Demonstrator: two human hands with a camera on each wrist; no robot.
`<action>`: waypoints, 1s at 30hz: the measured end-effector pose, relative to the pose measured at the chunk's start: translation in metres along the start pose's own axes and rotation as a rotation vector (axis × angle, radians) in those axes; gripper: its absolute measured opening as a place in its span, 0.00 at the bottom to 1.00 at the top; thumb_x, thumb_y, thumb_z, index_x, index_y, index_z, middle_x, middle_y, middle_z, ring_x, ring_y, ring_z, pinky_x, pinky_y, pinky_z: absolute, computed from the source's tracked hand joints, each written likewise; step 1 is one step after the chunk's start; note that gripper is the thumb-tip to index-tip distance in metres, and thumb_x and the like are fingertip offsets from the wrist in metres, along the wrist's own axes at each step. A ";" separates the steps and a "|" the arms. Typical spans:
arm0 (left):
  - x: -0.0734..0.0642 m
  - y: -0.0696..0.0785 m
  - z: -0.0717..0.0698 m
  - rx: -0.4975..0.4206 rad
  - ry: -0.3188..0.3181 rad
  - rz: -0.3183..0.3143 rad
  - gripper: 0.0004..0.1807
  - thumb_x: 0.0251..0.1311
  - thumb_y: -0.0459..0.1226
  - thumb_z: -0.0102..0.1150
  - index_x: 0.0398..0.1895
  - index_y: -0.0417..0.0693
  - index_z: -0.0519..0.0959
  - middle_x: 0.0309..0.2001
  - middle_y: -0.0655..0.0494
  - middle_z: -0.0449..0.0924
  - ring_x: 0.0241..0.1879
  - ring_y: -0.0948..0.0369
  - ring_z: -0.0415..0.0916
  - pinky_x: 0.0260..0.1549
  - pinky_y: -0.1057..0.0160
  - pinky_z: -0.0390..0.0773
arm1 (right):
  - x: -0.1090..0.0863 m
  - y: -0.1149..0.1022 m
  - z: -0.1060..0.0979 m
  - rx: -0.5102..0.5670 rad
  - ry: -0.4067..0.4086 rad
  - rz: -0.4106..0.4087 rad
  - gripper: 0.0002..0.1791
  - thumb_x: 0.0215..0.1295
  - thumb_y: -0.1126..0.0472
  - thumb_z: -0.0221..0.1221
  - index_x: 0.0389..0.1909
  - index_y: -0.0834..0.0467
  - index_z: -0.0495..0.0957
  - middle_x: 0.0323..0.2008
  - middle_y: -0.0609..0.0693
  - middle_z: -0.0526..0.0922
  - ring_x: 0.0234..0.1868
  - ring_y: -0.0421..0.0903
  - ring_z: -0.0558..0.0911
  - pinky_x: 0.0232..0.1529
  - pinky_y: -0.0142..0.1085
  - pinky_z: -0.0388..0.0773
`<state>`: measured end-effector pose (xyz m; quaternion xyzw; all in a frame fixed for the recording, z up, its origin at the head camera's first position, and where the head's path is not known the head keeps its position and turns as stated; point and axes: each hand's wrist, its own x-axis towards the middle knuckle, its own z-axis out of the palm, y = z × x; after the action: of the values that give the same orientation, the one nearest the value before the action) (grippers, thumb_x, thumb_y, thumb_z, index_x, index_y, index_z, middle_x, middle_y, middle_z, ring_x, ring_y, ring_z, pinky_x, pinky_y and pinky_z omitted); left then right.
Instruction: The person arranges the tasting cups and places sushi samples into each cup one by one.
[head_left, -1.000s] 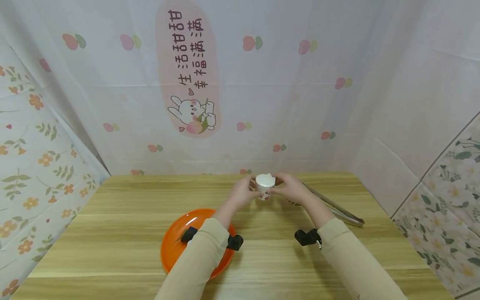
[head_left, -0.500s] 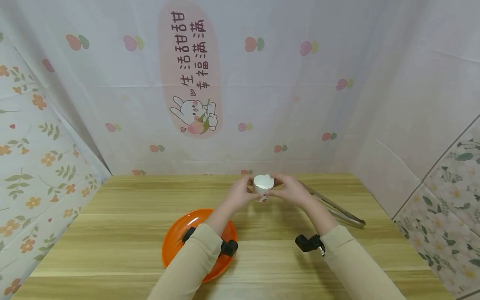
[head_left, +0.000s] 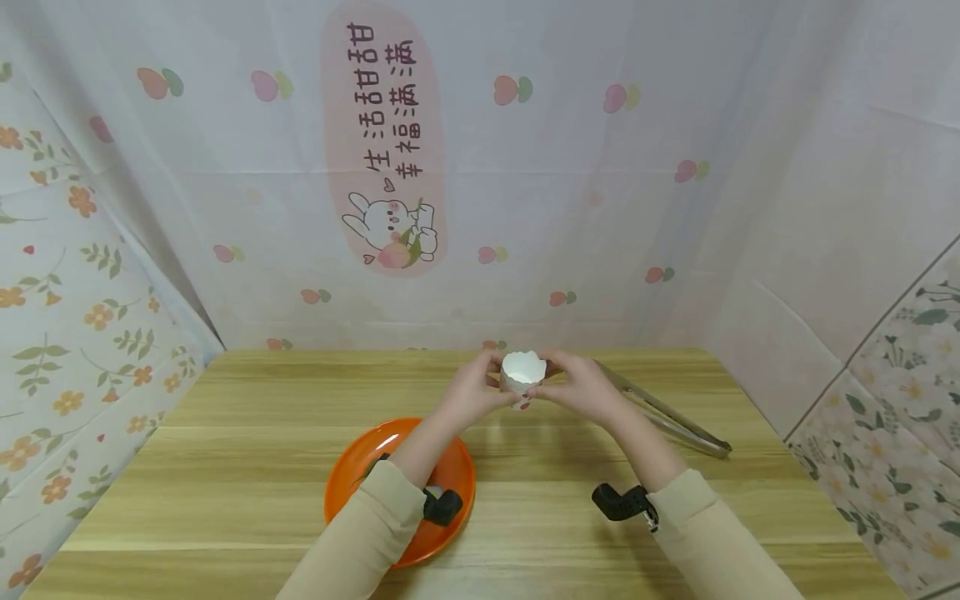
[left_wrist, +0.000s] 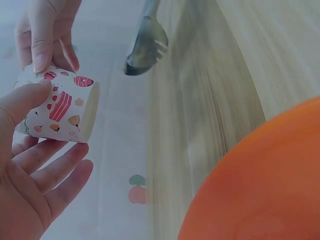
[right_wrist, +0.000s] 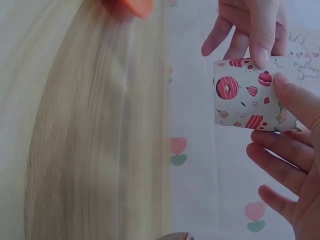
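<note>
A white paper baking cup (head_left: 522,368) with a scalloped rim is held up above the far part of the table, its opening tipped toward me. Red cakes and doughnuts are printed round its wall, clearest in the right wrist view. My left hand (head_left: 467,396) pinches one side of the cup between thumb and fingers. On the opposite side my right hand (head_left: 588,390) grips it the same way. Both thumbs lie on the near wall, close to the rim. Part of the cup's sides is hidden by the fingers.
An orange plate (head_left: 335,492) sits at the left front, under my left forearm; what lies on it is mostly covered. Metal tongs (head_left: 686,429) lie to the right, partly behind my right hand and forearm. A printed curtain (head_left: 555,217) hangs behind the wooden table (head_left: 225,475).
The cup has come slightly nearer and to the left, with its opening tipped further toward me. Both hands have stayed on it, and my left forearm has shifted left over the plate.
</note>
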<state>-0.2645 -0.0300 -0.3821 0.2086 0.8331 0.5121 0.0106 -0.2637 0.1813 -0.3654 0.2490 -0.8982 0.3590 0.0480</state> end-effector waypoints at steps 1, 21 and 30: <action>-0.002 0.001 -0.001 -0.004 0.001 0.004 0.28 0.51 0.35 0.72 0.56 0.45 0.71 0.50 0.52 0.75 0.43 0.54 0.76 0.39 0.60 0.80 | -0.001 -0.001 0.000 0.007 0.004 -0.010 0.32 0.55 0.51 0.69 0.60 0.59 0.74 0.46 0.50 0.82 0.47 0.50 0.79 0.46 0.52 0.76; -0.037 0.005 -0.006 -0.101 0.025 -0.018 0.36 0.50 0.42 0.74 0.63 0.51 0.70 0.52 0.57 0.74 0.47 0.56 0.74 0.37 0.59 0.80 | -0.023 -0.024 0.011 0.033 0.076 -0.010 0.35 0.52 0.49 0.71 0.61 0.59 0.74 0.42 0.47 0.83 0.48 0.48 0.79 0.48 0.54 0.73; -0.053 0.001 -0.005 -0.123 0.032 0.001 0.33 0.51 0.43 0.73 0.61 0.54 0.71 0.50 0.58 0.74 0.46 0.57 0.74 0.39 0.57 0.78 | -0.032 -0.029 0.021 0.057 0.083 -0.062 0.34 0.52 0.53 0.71 0.60 0.60 0.74 0.43 0.48 0.83 0.46 0.47 0.80 0.50 0.53 0.74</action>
<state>-0.2172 -0.0530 -0.3892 0.1998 0.8000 0.5656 0.0099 -0.2201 0.1622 -0.3710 0.2631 -0.8767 0.3928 0.0892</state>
